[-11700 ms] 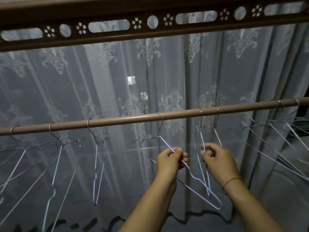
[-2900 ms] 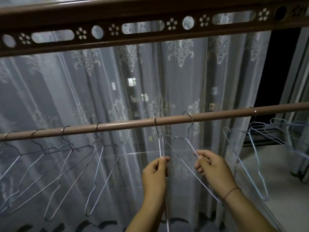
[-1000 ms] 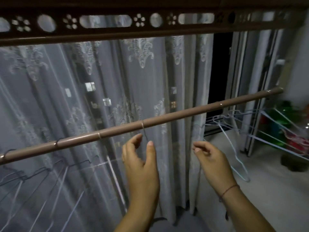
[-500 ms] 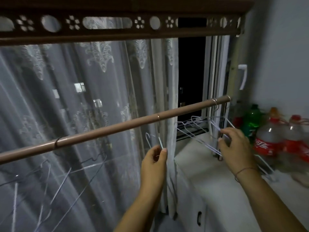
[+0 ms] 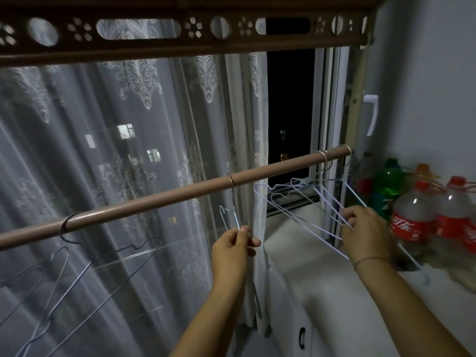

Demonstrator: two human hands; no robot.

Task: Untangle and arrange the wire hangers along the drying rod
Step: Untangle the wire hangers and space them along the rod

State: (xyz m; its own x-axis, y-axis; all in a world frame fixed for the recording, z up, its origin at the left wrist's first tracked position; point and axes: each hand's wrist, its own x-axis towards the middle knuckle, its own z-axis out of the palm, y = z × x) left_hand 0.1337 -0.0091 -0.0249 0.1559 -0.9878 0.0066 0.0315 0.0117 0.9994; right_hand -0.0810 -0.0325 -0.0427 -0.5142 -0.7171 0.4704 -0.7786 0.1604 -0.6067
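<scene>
A brown drying rod (image 5: 164,199) slopes up from the left edge to its right end near the window frame. My left hand (image 5: 233,249) pinches the wire of a pale blue hanger (image 5: 229,217) whose hook sits on the rod at mid-length. My right hand (image 5: 365,231) is closed on a tangled bunch of pale wire hangers (image 5: 296,202) hooked near the rod's right end. A dark wire hanger (image 5: 77,258) hangs from the rod at the left, with more wire hangers below it.
A lace curtain (image 5: 128,150) hangs behind the rod, with a dark open window gap (image 5: 288,112) to its right. Cola bottles (image 5: 412,217) and a green bottle (image 5: 387,181) stand on the white ledge (image 5: 334,292) at the right. A carved wooden valance (image 5: 180,29) runs overhead.
My view has swung right to the rod's end. My right hand has closed tighter on the tangled bunch of hangers; my left hand still holds the single hanger.
</scene>
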